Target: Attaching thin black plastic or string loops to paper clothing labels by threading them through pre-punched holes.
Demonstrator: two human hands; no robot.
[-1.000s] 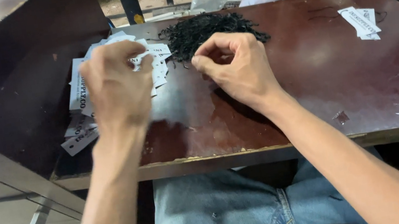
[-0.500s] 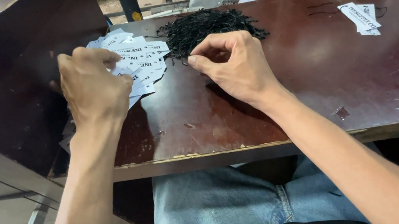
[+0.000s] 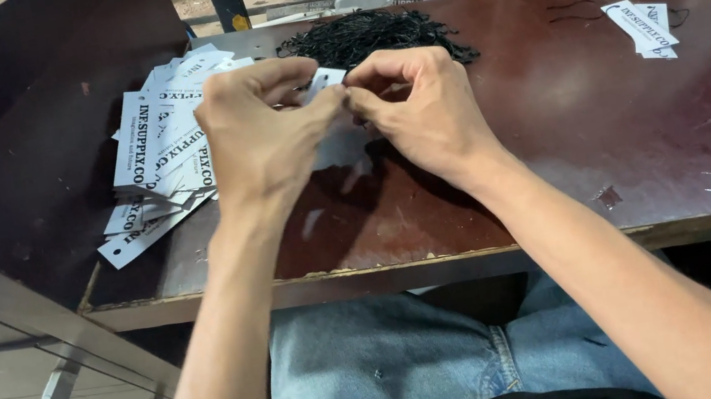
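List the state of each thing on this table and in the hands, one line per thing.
left hand: closed, pinching a white tag
right hand: closed, fingertips meeting the left hand at the tag
white tag: held above the table between both hands
pile of white tags: loose, fanned out on the table's left side
heap of black strings: tangled, lying at the far edge
two tags at right: lying flat, apart from the pile

both hands (image 3: 267,132) pinch one white tag (image 3: 322,81) above table (image 3: 654,140)

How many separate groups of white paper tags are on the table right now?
3: a big loose pile of tags at the left, a small stack far right, and one tag pinched between both hands. Overlap hides the tag count.
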